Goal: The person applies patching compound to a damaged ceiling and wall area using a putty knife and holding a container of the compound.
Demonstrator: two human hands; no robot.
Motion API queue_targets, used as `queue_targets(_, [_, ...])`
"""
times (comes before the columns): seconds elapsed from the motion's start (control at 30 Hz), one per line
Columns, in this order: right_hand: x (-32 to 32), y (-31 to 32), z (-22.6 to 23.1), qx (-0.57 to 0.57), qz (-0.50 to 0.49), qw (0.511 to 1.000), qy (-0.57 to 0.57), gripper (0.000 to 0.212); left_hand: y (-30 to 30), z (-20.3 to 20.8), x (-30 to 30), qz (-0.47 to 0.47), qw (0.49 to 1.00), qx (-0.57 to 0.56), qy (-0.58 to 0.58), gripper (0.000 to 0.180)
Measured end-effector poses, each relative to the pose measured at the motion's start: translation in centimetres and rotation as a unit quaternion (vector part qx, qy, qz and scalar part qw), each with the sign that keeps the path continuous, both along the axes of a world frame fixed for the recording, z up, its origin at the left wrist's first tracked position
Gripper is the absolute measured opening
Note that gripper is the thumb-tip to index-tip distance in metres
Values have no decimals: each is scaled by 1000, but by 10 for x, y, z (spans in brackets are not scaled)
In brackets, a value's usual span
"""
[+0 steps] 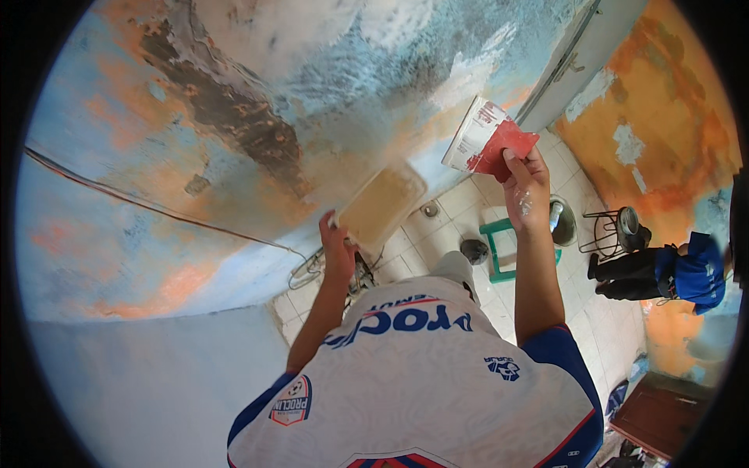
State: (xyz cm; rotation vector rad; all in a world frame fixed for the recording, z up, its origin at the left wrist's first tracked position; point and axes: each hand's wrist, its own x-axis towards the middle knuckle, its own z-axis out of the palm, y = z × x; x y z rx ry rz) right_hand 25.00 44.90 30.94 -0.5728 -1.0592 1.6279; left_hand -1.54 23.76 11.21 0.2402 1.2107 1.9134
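My right hand [527, 191] grips a red putty scraper [505, 148], thumb over its near end and fingers behind. White putty is smeared over the scraper's broad far end, and a white smudge marks my wrist. My left hand [338, 248] holds a shallow tan rectangular tray [381, 209] by its near left corner; motion smears the tray, so what lies in it is hard to make out. Both hands are raised before a patchy wall [343, 101] of blue, orange and bare dark plaster. The scraper is apart from the tray.
Below my right arm stand a green stool [503, 275] and a bucket [573, 232] on the tiled floor [437, 242]. A dark round thing [473, 250] lies beside the stool. Another person [690, 273] is at the right, near a black metal stool [599, 226]. A cable [156, 207] runs along the wall.
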Motion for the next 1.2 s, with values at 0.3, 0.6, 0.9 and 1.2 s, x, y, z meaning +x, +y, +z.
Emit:
queue_targets(0.3, [56, -3, 16, 360, -2, 882, -304, 40, 92, 88, 71, -2, 993, 102, 58, 70])
queue_targets(0.6, [77, 60, 19, 603, 101, 649, -453, 37, 134, 119, 139, 23, 967, 89, 237, 85])
queue_targets(0.9, [80, 99, -16, 564, 238, 619, -491, 34, 160, 123, 201, 45, 971, 112, 208, 80])
queue_targets(1.2, [109, 110, -2, 546, 308, 615, -479, 29, 170, 111, 233, 66, 980, 113, 150, 73])
